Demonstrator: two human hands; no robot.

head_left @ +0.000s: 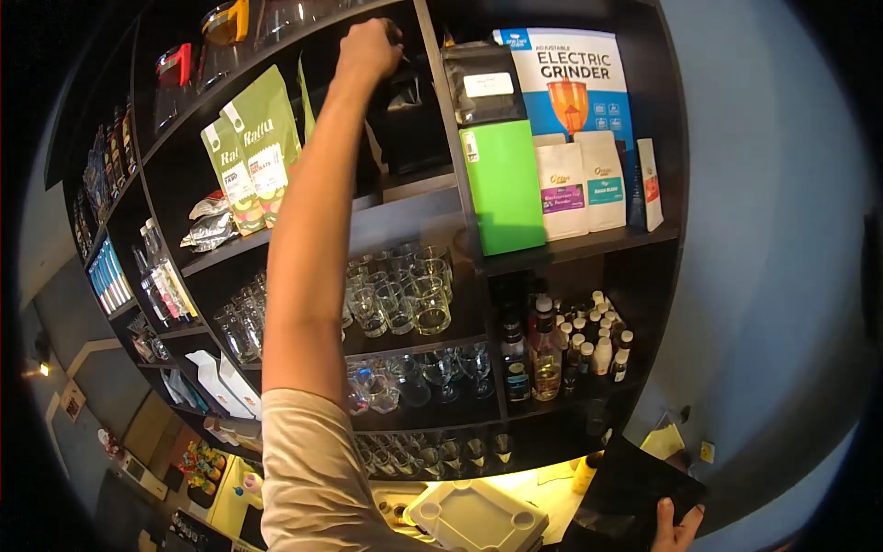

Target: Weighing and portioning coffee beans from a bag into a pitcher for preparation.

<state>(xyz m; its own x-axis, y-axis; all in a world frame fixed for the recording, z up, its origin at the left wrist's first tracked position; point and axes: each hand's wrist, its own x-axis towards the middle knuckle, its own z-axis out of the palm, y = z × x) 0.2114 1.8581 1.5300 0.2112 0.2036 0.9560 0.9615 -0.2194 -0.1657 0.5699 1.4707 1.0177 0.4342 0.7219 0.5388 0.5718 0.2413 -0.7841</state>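
My left arm reaches up across the shelving, and my left hand (371, 51) is in the upper middle compartment. Its fingers are curled round something dark at the top, too dim to name. Just below that hand stand black shiny pouches (405, 101). Low at the right, my right hand (678, 526) is closed on the edge of a black flat pouch (630, 492); only thumb and fingers show. Left of my forearm, green pouches (259, 147) stand beside a crumpled silver bag (212, 221).
The compartment to the right holds a green-and-black pouch (501, 184), a grinder box (570, 83) and white pouches (561, 189). Glass cups (395, 304) and stemmed glasses (441, 368) fill lower shelves, beside bottles (547, 354). A grey plastic lid (478, 520) lies on the lit counter below.
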